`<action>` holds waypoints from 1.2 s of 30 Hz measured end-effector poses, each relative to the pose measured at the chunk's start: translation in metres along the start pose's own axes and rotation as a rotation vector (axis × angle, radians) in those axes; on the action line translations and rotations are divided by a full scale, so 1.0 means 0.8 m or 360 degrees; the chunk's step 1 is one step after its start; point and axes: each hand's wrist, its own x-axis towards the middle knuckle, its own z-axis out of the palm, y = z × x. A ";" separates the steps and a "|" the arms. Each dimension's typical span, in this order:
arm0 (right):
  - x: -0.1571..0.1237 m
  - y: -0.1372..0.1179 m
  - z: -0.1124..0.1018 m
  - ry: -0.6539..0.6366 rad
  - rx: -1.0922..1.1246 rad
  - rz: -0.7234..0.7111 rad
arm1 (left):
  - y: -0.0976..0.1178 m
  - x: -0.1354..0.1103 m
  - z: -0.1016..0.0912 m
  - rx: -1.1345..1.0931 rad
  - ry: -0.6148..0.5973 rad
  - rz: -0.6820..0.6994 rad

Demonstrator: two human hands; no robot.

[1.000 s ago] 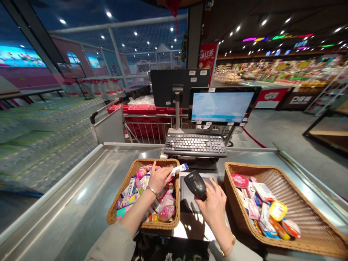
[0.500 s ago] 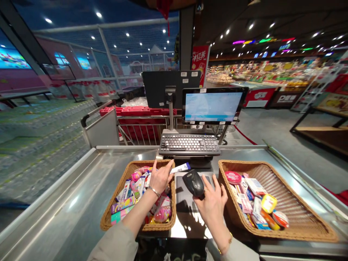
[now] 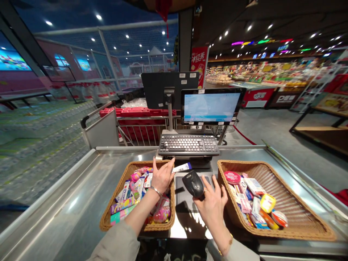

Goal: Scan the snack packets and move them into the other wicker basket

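My left hand [image 3: 162, 176] hovers over the left wicker basket [image 3: 113, 203] and pinches a small white and blue tube [image 3: 182, 168], which points right toward the scanner. My right hand [image 3: 212, 200] grips a black handheld barcode scanner [image 3: 193, 183], its head aimed up and left at the tube. Both hands sit just in front of the keyboard [image 3: 188, 144]. The left basket is full of several colourful small packets.
A second wicker basket [image 3: 293, 212] at the right holds several scanned-looking small packs. A till screen [image 3: 211, 107] and a black rear display [image 3: 168, 85] stand behind the keyboard. The steel counter [image 3: 73, 203] stretches left; a red trolley [image 3: 141, 123] stands beyond.
The view has shifted slightly left and down. My left hand lifted the tube a little nearer the scanner; my right hand kept hold of the scanner.
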 end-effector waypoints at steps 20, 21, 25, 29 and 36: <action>0.002 -0.003 -0.002 0.0003 0.0053 0.0057 | 0.004 0.006 0.003 0.0063 -0.0032 0.0012; 0.002 -0.002 -0.001 0.0001 0.0055 0.0054 | 0.004 0.006 0.003 0.0055 -0.0030 0.0020; 0.001 0.004 0.003 -0.0030 0.0047 0.0012 | 0.003 0.006 0.004 0.0043 0.0007 0.0049; 0.001 0.009 0.005 -0.0040 0.0010 -0.0024 | 0.003 0.006 0.006 0.0039 0.0037 0.0054; 0.001 0.013 0.003 0.0001 -0.0013 -0.0029 | 0.005 0.010 0.008 0.0044 0.0066 0.0070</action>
